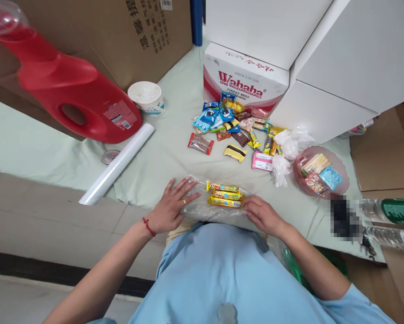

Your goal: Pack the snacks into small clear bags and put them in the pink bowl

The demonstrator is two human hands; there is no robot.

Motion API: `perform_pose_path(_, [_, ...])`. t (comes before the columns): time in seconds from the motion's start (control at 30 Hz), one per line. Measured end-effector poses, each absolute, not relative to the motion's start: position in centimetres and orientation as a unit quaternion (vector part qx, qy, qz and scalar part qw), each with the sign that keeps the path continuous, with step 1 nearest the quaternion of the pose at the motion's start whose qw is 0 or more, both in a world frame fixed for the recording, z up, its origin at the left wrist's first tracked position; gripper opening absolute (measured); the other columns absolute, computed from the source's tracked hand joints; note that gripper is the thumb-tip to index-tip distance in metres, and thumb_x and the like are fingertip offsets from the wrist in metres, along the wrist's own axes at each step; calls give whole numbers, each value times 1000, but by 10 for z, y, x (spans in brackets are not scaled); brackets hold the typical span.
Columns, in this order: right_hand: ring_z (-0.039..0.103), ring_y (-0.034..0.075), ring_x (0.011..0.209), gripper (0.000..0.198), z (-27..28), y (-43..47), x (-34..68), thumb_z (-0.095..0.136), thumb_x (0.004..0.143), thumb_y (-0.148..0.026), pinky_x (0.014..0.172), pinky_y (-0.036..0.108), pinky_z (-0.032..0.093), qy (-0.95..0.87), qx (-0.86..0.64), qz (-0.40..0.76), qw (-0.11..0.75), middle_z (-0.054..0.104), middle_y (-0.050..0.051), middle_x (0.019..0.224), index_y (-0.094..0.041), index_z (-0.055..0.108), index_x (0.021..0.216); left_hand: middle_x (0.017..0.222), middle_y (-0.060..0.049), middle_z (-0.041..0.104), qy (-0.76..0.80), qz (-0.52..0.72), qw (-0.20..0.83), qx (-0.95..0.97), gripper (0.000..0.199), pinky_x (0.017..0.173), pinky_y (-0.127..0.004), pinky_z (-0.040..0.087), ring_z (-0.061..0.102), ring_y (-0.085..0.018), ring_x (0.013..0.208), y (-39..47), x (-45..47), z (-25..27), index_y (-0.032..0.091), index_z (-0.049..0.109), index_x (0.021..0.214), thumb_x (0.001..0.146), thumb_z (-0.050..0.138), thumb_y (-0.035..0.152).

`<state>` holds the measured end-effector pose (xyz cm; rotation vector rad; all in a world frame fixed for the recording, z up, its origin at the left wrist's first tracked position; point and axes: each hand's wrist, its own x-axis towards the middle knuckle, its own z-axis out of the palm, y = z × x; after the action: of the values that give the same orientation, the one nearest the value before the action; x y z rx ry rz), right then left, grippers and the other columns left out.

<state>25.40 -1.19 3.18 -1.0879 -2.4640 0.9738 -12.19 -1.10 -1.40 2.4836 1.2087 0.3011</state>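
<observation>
at the six o'clock edge of the bench point(173, 155), three yellow snack sticks point(226, 196) lie side by side, on or inside clear plastic point(201, 209); which cannot be told. the step seems to be laying this flat: it would go best with the plastic smoothed toward nine o'clock and the sticks kept parallel under light pressure. the left hand point(172, 202), at nine o'clock of them, is spread wide on the plastic, clasping nothing. the right hand point(262, 214), between three and four o'clock, has bent fingers at the sticks' ends; whether its grip is closed cannot be told.
</observation>
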Motion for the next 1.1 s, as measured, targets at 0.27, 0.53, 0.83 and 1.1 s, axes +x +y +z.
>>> perform_pose_path(0.27, [65,17,70,30,38,19,247,44,104,-46,69,29,52,-730,-500,444,140,69,3,79,-22,57,90,165,-2,42,445,119,182,869,40,127,-65,0,9,-36,161,-16,-109,-19,36,73,125,89,64,52])
perform_pose_path(0.53, [66,18,66,32,20,33,258,45,99,-49,64,28,51,-674,-562,471,92,69,1,73,-22,57,90,134,-5,70,657,233,158,700,36,124,-64,25,38,-34,150,21,-91,-33,23,73,82,101,47,40])
perform_pose_path(0.83, [65,28,112,37,85,83,250,48,104,-38,96,37,48,-824,-543,162,-10,70,14,122,-17,65,129,119,-14,66,655,462,-121,586,19,104,-51,43,56,-30,125,-16,-84,-1,21,68,112,94,60,24])
perform_pose_path(1.1, [52,36,123,51,36,117,153,66,94,-36,102,44,41,-864,-481,127,-76,68,21,122,-9,59,137,123,-6,76,465,223,-5,857,41,73,-39,39,64,-21,90,-31,-38,-5,26,67,131,94,55,15])
